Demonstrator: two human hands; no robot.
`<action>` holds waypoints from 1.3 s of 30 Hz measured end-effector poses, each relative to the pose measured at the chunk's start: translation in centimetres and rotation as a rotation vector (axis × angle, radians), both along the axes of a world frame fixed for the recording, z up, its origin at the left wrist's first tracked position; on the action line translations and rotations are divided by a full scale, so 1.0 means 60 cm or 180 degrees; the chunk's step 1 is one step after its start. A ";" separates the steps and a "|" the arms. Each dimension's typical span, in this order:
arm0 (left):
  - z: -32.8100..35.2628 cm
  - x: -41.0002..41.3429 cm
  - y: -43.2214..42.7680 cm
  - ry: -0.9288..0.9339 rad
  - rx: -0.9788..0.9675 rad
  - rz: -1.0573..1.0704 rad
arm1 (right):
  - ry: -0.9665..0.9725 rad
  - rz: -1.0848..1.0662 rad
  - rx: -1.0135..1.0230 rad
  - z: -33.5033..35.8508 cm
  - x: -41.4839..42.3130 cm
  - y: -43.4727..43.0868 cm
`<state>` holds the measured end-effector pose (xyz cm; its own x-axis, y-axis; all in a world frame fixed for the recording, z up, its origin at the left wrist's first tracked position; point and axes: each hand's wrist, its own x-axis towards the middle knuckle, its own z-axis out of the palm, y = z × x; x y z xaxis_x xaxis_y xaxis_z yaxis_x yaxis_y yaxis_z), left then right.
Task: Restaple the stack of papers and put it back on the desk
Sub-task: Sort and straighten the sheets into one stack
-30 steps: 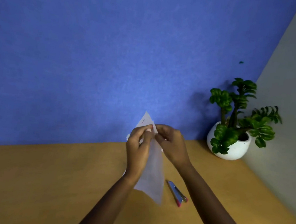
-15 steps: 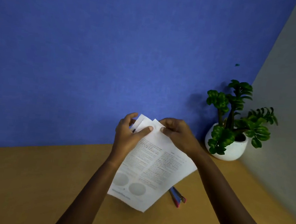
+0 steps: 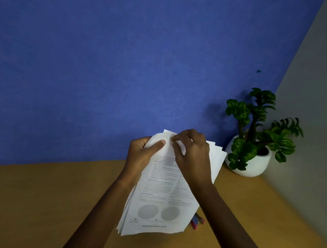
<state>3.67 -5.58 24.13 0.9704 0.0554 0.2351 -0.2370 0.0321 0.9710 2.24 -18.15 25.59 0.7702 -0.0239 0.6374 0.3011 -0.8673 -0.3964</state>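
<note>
Right hand [image 3: 192, 157] slid across papers [image 3: 158, 202] the left hand [image 3: 140, 155] grips; pot [image 3: 255, 166] holds plant [image 3: 242, 150].

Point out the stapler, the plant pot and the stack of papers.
stapler [image 3: 197, 222], head view, end showing past the papers
plant pot [image 3: 255, 166], head view, white front wall
stack of papers [image 3: 157, 194], head view, printed top sheet

Both hands raised together at chest height, gripping the top of the stack of papers [image 3: 158, 200].

The left hand [image 3: 140, 155] holds the upper left edge, its thumb [image 3: 159, 144] pressed flat across the front sheet and its fingers hidden behind. The right hand [image 3: 192, 157] shows its back to the camera, knuckles bent, with fingertips [image 3: 174, 140] pinching the top corner just beside the left thumb. The left forearm [image 3: 96, 213] and right forearm [image 3: 234, 228] rise from the lower edge and converge, both bare.
</note>
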 end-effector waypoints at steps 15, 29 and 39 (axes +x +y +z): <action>-0.003 0.003 -0.009 -0.0231 0.0492 0.0314 | -0.0007 0.0133 0.0397 -0.003 -0.003 0.013; -0.008 -0.014 -0.034 0.0073 -0.0165 -0.0013 | -0.0282 0.0162 0.0528 -0.012 -0.008 0.012; -0.012 -0.018 -0.031 0.0225 -0.0165 0.0092 | -0.0111 -0.0032 0.0383 -0.022 -0.012 0.009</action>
